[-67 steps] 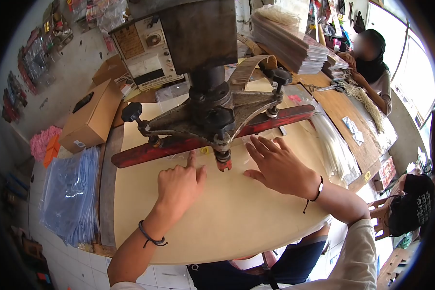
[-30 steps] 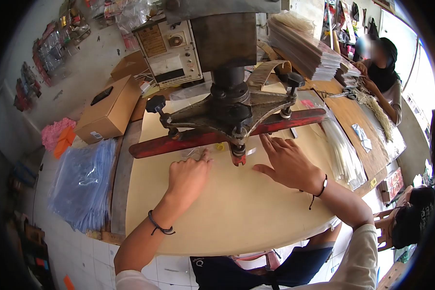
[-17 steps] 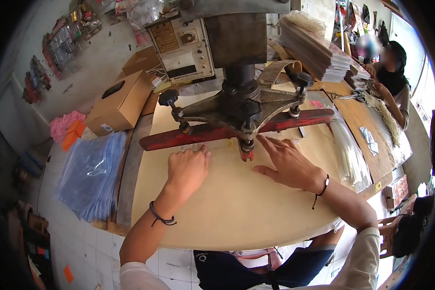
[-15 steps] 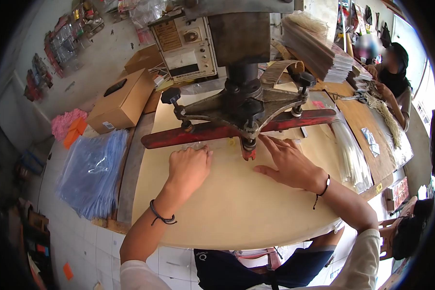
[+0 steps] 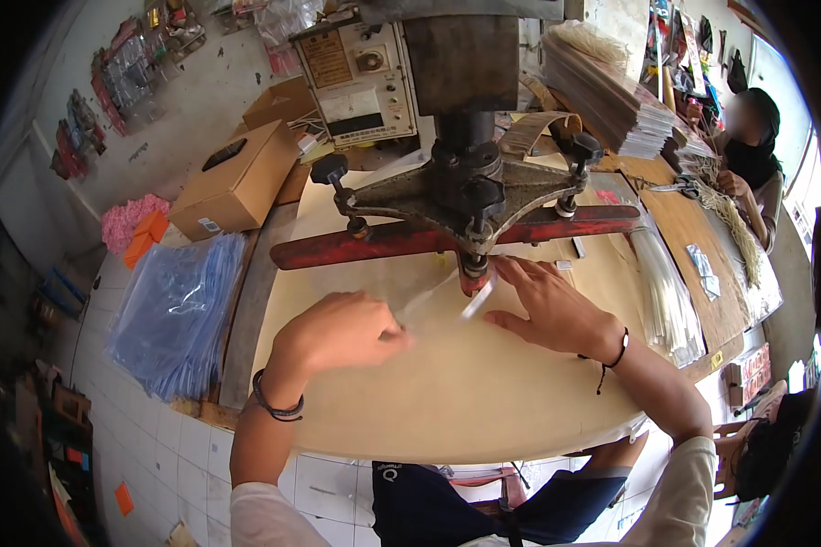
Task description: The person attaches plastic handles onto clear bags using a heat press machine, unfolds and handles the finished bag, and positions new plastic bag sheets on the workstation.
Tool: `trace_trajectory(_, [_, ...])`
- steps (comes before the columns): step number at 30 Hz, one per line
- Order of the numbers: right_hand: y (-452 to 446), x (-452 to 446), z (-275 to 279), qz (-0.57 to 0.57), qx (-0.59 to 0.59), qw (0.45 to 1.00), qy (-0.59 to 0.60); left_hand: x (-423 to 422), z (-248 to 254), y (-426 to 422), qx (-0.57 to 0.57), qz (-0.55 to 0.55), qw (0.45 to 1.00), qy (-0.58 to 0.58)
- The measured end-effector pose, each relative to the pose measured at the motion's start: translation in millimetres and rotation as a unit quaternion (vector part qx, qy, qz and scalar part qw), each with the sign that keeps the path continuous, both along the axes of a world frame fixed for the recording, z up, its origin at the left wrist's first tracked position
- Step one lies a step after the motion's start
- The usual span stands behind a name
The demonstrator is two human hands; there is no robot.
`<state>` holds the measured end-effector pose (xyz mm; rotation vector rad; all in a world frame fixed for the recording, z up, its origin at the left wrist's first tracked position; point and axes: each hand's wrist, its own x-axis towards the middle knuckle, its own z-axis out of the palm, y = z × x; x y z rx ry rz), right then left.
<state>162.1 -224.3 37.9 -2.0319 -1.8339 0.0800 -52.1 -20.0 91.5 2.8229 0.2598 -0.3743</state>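
Note:
My left hand (image 5: 337, 333) is closed in a pinch at the left of the tan work surface (image 5: 429, 392). A thin clear plastic piece (image 5: 479, 299), blurred with a white glint, runs from near those fingertips toward the press's short front foot. My right hand (image 5: 556, 310) lies palm down with fingers stretched and the thumb apart, its fingertips just beside that foot. Above both hands hangs the press head (image 5: 472, 196), with black knobs and a long red bar (image 5: 365, 244). A small pale piece (image 5: 564, 265) lies by my right fingers.
Blue-tinted plastic sleeves (image 5: 178, 314) are stacked at left, before a cardboard box (image 5: 233, 178). Clear strips (image 5: 661, 292) lie at right. A control box (image 5: 356, 82) stands behind. At far right another person (image 5: 753, 137) handles pale fibres (image 5: 734, 214) near scissors (image 5: 675, 187).
My left hand has drawn back toward me and slightly left from the red bar, and the clear plastic piece now shows lifted. My right hand has barely moved.

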Motion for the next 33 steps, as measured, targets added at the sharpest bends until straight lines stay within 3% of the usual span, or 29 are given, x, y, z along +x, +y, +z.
trace_trajectory(4, [0, -1, 3, 0.015, 0.006, 1.0, 0.012, -2, -1, -9, -0.095, -0.123, 0.984, 0.093])
trace_trajectory(12, [2, -3, 11, 0.045, -0.012, 0.999, 0.014, -1, -5, -42, -0.166, -0.255, 0.948, 0.09])
trace_trajectory(15, [3, -2, 9, 0.057, -0.003, 0.998, -0.001, 0, -11, -39, -0.239, -0.27, 0.929, 0.087])
trace_trajectory(18, [2, -2, 10, 0.07, 0.016, 0.997, 0.002, 2, -8, -29, -0.266, -0.196, 0.944, -0.015])
trace_trajectory(21, [0, -4, 14, 0.07, 0.001, 0.997, 0.042, 12, -19, -9, -0.015, -0.157, 0.972, -0.172])
trace_trajectory(26, [-2, -5, 13, 0.11, -0.021, 0.992, 0.058, 9, -53, 10, 0.029, -0.073, 0.993, -0.091])
trace_trajectory(28, [-1, 0, 4, 0.133, 0.014, 0.989, 0.069, 9, -48, 11, 0.054, -0.031, 0.998, 0.032])
trace_trajectory(33, [-8, -4, 4, 0.14, -0.008, 0.989, 0.055, 11, -57, 20, 0.03, -0.002, 0.997, 0.078])
